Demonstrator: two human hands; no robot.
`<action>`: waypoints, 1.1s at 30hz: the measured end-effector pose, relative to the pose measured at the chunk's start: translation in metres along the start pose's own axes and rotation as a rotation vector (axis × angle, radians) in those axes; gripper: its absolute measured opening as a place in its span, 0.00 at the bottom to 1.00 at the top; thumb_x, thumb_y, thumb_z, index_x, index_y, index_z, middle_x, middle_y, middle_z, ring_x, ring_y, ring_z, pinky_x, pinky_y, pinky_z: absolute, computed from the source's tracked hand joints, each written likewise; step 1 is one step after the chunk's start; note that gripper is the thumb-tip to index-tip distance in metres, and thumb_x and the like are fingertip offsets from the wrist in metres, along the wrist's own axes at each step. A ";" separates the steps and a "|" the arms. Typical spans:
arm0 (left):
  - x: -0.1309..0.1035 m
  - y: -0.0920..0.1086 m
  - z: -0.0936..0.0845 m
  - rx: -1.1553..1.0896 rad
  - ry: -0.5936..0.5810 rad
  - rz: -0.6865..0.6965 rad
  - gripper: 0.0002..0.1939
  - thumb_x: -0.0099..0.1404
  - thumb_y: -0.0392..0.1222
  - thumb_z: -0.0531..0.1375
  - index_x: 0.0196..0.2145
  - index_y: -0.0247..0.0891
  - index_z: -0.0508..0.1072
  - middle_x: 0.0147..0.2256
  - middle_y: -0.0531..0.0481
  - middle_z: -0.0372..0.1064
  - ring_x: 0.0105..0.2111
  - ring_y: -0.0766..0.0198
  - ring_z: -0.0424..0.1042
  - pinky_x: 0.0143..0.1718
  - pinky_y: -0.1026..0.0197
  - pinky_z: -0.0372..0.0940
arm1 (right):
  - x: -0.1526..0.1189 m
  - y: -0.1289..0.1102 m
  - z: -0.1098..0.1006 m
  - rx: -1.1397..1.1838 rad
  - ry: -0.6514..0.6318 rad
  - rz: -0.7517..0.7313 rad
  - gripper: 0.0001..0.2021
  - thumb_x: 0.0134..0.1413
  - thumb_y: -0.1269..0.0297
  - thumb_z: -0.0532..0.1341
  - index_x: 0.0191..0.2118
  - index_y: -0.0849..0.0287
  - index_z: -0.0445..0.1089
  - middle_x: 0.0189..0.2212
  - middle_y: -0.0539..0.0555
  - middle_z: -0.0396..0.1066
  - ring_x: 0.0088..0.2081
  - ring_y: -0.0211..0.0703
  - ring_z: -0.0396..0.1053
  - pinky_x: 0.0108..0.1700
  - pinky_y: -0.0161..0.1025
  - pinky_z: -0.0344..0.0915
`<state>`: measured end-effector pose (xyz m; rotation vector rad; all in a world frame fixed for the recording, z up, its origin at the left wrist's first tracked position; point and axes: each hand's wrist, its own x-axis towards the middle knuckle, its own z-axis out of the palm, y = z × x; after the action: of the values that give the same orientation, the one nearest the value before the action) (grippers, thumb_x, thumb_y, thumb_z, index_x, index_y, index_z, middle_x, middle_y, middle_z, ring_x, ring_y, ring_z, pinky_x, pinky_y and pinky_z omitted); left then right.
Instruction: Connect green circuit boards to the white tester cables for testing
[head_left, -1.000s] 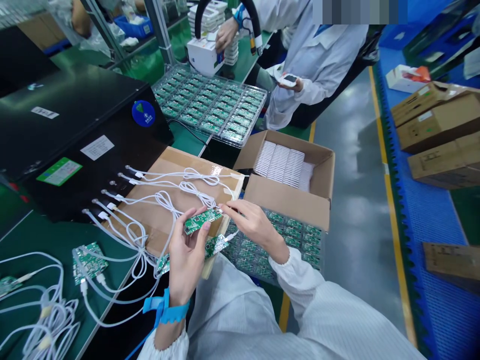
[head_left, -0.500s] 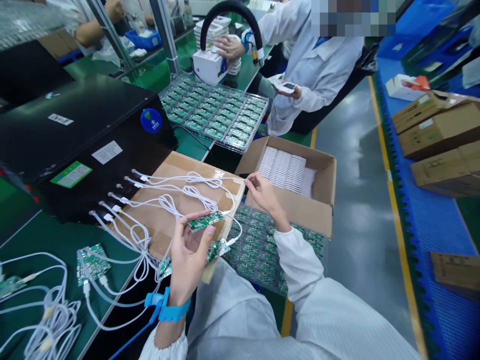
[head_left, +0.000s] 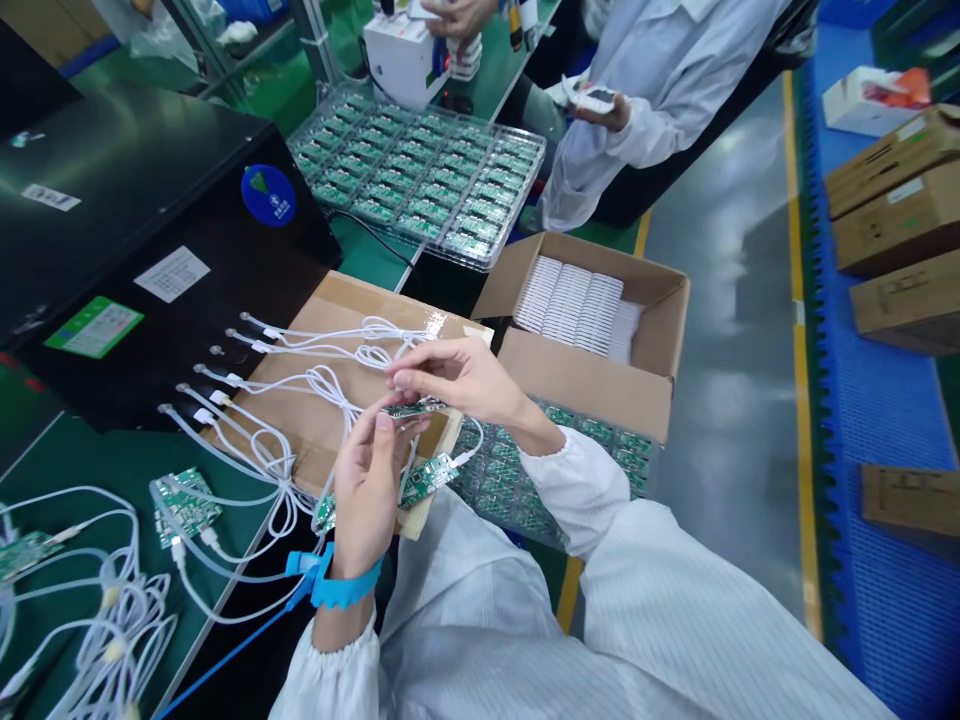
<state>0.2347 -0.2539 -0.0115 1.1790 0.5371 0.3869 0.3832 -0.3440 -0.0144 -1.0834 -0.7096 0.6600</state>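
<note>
Head view, left hand: the left hand (head_left: 367, 490) pinches the held circuit board (head_left: 421, 408) between thumb and fingers, a blue wrist strap (head_left: 346, 586) around its wrist.
Head view, right hand: the right hand (head_left: 480, 385) arches over that board, thumb and forefinger drawn close together near the left fingertips; whether they grip anything I cannot tell.
Held circuit board: raised above the brown cardboard surface (head_left: 330, 315), tipped nearly edge-on and partly covered by fingers.
Lower circuit board: the lower circuit board (head_left: 427, 480) sits beneath the hands by the cardboard's near edge, a white plug (head_left: 463, 459) at its right end.
White cables: bundled white cables (head_left: 281, 465) run from the black equipment case (head_left: 150, 240) across the cardboard.
Green tabletop: on the green tabletop (head_left: 45, 450), left of the hands, a wider circuit board (head_left: 187, 507) has white cables plugged in.
Open carton: the open carton (head_left: 585, 375) holds rows of thin white pieces (head_left: 570, 300); a tray of circuit boards (head_left: 517, 212) lies beyond the cardboard.
Co-worker: one co-worker's hand (head_left: 619, 113) holds a white device (head_left: 592, 97).
</note>
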 end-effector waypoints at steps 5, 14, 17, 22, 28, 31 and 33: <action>0.000 -0.003 -0.001 0.042 0.022 -0.057 0.23 0.70 0.58 0.65 0.54 0.42 0.78 0.47 0.44 0.80 0.49 0.60 0.81 0.57 0.61 0.72 | -0.002 0.007 0.001 0.004 -0.023 0.004 0.16 0.51 0.55 0.77 0.42 0.59 0.83 0.36 0.54 0.81 0.38 0.40 0.79 0.44 0.37 0.77; 0.002 -0.003 -0.004 0.130 -0.011 -0.044 0.21 0.70 0.58 0.65 0.53 0.42 0.78 0.49 0.44 0.79 0.47 0.61 0.81 0.54 0.62 0.73 | -0.006 0.005 -0.005 0.051 -0.015 -0.008 0.13 0.54 0.57 0.76 0.40 0.60 0.83 0.35 0.53 0.81 0.36 0.38 0.79 0.42 0.35 0.77; 0.002 -0.003 -0.004 0.120 -0.020 -0.047 0.20 0.70 0.57 0.65 0.52 0.43 0.79 0.50 0.46 0.79 0.47 0.63 0.81 0.53 0.65 0.73 | -0.007 0.003 -0.004 0.068 0.001 0.001 0.14 0.55 0.55 0.75 0.40 0.61 0.82 0.34 0.53 0.80 0.35 0.37 0.78 0.41 0.34 0.77; 0.002 -0.003 -0.003 0.127 -0.024 -0.052 0.20 0.70 0.57 0.66 0.52 0.43 0.79 0.48 0.46 0.79 0.45 0.62 0.81 0.52 0.63 0.73 | -0.008 0.003 -0.003 0.042 0.003 -0.045 0.13 0.55 0.56 0.75 0.39 0.61 0.82 0.36 0.54 0.80 0.37 0.37 0.78 0.42 0.34 0.77; 0.003 -0.004 -0.001 0.118 -0.052 -0.047 0.20 0.70 0.57 0.65 0.52 0.42 0.78 0.50 0.46 0.78 0.46 0.61 0.81 0.54 0.61 0.73 | -0.012 0.007 -0.002 0.058 0.028 -0.031 0.12 0.58 0.56 0.73 0.40 0.60 0.81 0.36 0.53 0.79 0.36 0.36 0.77 0.42 0.34 0.76; 0.003 -0.005 -0.001 0.123 -0.053 -0.046 0.19 0.71 0.56 0.65 0.51 0.41 0.78 0.49 0.46 0.78 0.46 0.61 0.81 0.53 0.62 0.73 | -0.012 0.007 -0.001 0.049 0.034 -0.039 0.12 0.57 0.56 0.74 0.39 0.60 0.81 0.36 0.53 0.79 0.37 0.36 0.77 0.43 0.34 0.76; 0.003 -0.006 -0.001 0.123 -0.051 -0.043 0.19 0.71 0.57 0.65 0.51 0.41 0.78 0.48 0.45 0.78 0.46 0.61 0.81 0.52 0.62 0.73 | -0.012 0.007 -0.001 0.043 0.037 -0.031 0.14 0.56 0.54 0.74 0.39 0.60 0.81 0.36 0.53 0.79 0.37 0.37 0.77 0.44 0.34 0.76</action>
<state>0.2365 -0.2533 -0.0177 1.2904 0.5477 0.2890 0.3758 -0.3517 -0.0237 -1.0404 -0.6766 0.6249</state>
